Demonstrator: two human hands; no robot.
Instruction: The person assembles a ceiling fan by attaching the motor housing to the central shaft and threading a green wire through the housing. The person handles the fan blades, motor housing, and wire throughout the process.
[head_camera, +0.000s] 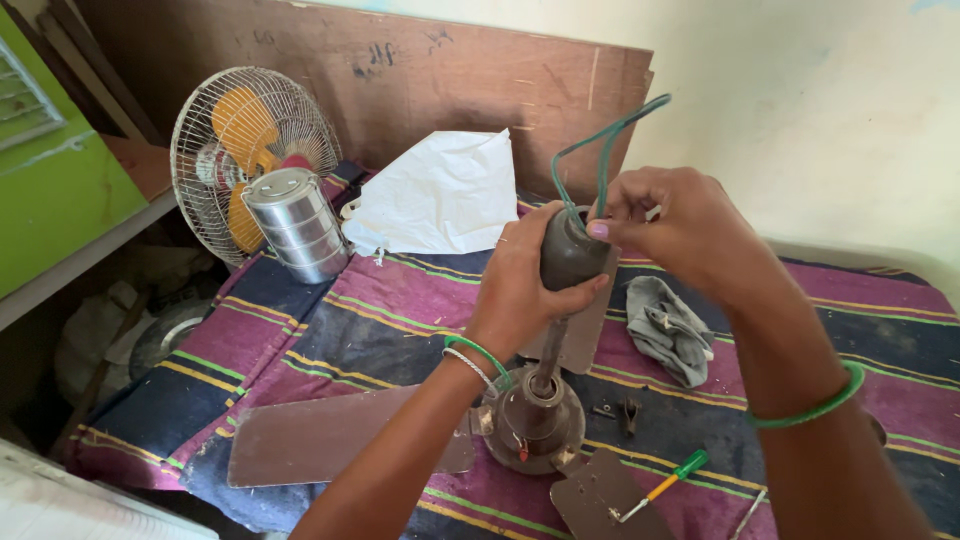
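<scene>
A brown ceiling fan motor (533, 417) stands on a striped cloth (350, 320), its downrod (550, 350) pointing up. My left hand (525, 285) is wrapped around the dark canopy cup (570, 252) at the rod's top. My right hand (675, 225) pinches a green wire (600, 150) that loops up out of the cup. Brown fan blades (330, 437) lie flat around the motor, one at the left and one (605, 497) at the front.
A green-handled screwdriver (665, 482) and small metal parts (625, 410) lie right of the motor. A grey rag (670, 325) lies behind them. A steel tiffin carrier (295, 225), a table fan (245, 150) and white paper (440, 195) stand at the back by a wooden board (400, 70).
</scene>
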